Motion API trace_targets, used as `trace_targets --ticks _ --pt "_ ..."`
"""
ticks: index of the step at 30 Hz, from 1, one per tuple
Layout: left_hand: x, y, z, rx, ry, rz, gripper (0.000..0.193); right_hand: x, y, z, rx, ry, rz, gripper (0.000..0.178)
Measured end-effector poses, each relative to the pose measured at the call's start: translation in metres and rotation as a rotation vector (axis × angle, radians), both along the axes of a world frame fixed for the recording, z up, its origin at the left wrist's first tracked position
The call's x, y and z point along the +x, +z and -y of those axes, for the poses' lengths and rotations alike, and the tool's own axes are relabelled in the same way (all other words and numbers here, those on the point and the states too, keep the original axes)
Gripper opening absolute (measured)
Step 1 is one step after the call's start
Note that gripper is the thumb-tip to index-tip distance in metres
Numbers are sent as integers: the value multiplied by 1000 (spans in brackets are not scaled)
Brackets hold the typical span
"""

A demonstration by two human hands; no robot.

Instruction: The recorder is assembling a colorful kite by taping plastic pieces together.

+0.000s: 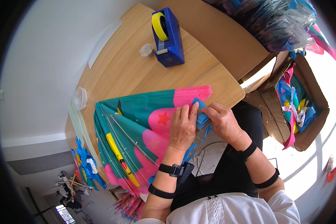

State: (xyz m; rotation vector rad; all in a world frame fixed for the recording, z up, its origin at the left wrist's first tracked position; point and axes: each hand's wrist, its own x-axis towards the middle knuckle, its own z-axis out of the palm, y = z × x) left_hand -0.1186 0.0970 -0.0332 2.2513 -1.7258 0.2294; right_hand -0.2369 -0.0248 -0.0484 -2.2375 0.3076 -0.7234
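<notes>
A folded blue strip of thin fabric or film (202, 118) lies between my hands at the table's near right edge. My left hand (183, 126) is closed, its thumb and forefinger pinching the strip's upper left edge. From the right, my right hand (223, 121) grips the same strip with bent fingers. A blue tail hangs below it toward my lap. Under and beside my left hand spreads a pleated green and pink kite-like sheet (138, 127), with thin white rods and a red star. A yellow, red and black strip (117, 155) runs along its folds.
A blue tape dispenser (171, 41) with yellow-cored tape stands on the wooden table (123, 74). Near it lies a small clear cup (146, 50). At right, an open cardboard box (313, 136) holds colourful scraps. Bundled white rods (80, 125) rest on the left edge.
</notes>
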Motion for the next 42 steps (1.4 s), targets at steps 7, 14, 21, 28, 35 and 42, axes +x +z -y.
trace_targets --ticks 7,14,21,28,35,42 --pt "-2 -1 0 27 46 -38 50 0 0 -1 -63 -30 -48 38" --pt "0 -2 -1 60 43 -83 42 4 6 -3 -220 -42 -129 39" --pt "3 -7 1 13 51 -44 60 6 7 -5 -247 -44 -190 39" --pt "0 1 4 -18 71 -120 54 7 8 -7 -288 -52 -260 39" --pt "24 22 8 -150 158 -485 43 9 4 -8 -300 -39 -330 40" --pt "108 69 63 -458 471 -858 20 9 10 -8 -330 -42 -311 33"
